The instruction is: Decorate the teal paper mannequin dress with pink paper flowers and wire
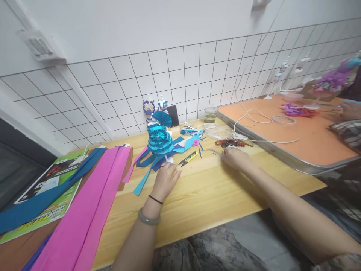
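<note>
A figure dressed in pleated blue crepe paper, with fan shapes on its front and top, stands upright on a white base. My left hand is at that base, fingers curled against its near edge and thumb held out to the side. Just right of it lie yellow-handled thread snips. Further right, my right hand has its fingers closed beside red-and-black-handled scissors; what is in its fingertips is hidden. Blue paper strips lie around the figure.
Long pink paper strips and a dark blue strip cover a magazine at left. Behind stand a phone and a glass jar. An orange table adjoins at right, with a cable and another person's hand.
</note>
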Tool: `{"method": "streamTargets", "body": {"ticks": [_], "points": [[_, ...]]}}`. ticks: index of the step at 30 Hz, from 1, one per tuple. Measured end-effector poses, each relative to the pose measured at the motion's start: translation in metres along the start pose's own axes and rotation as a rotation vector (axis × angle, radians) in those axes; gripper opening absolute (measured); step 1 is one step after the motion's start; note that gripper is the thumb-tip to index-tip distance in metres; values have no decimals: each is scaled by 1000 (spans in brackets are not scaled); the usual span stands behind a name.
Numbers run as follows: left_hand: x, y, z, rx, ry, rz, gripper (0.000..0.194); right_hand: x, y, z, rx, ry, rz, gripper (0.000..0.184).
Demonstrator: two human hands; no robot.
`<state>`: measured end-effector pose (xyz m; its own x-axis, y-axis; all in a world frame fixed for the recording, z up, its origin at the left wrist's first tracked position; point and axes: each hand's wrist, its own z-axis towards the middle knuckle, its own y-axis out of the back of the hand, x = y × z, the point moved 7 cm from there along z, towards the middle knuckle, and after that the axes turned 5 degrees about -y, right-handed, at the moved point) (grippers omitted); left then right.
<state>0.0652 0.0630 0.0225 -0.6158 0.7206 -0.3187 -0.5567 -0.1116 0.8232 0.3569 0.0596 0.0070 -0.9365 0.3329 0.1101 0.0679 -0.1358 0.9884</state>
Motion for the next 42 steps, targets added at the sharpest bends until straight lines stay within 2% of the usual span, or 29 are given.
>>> {"method": "streamTargets", "body": {"ticks": [3,5,7,10,15,18,20,22,24,26,33,35,39,42], "points": [[-3,-1,0,-12,-9,-56,22,-5,-10,-12,-29,112,-15,26],[-4,-2,0,-13,-14,-91,21,-4,-9,-20,-109,235,-10,27],[-5,-3,0,-21,-24,-113,20,-3,0,-29,-245,349,23,30],[-7,-1,0,-69,-47,-140,19,-1,20,-47,-435,427,100,32],[-9,10,-1,-218,-43,-232,20,35,51,-85,-550,627,178,29],[-8,16,-3,-291,23,-343,47,62,56,-102,-538,739,201,26],[-8,17,-3,-297,55,-442,62,76,54,-109,-518,790,203,26],[-9,16,-3,-280,68,-528,56,86,49,-112,-485,817,196,27],[-9,13,-2,-236,67,-565,34,92,45,-111,-452,825,191,28],[-8,10,-2,-195,74,-563,21,95,42,-109,-428,822,192,29],[1,5,-2,-174,96,-529,23,85,35,-88,-427,721,180,29],[2,5,-2,-193,104,-498,25,84,33,-86,-419,719,176,30],[5,3,-2,-231,159,-504,44,89,32,-88,-400,741,186,32],[4,3,-2,-232,163,-536,37,94,33,-91,-385,775,204,33]]}}
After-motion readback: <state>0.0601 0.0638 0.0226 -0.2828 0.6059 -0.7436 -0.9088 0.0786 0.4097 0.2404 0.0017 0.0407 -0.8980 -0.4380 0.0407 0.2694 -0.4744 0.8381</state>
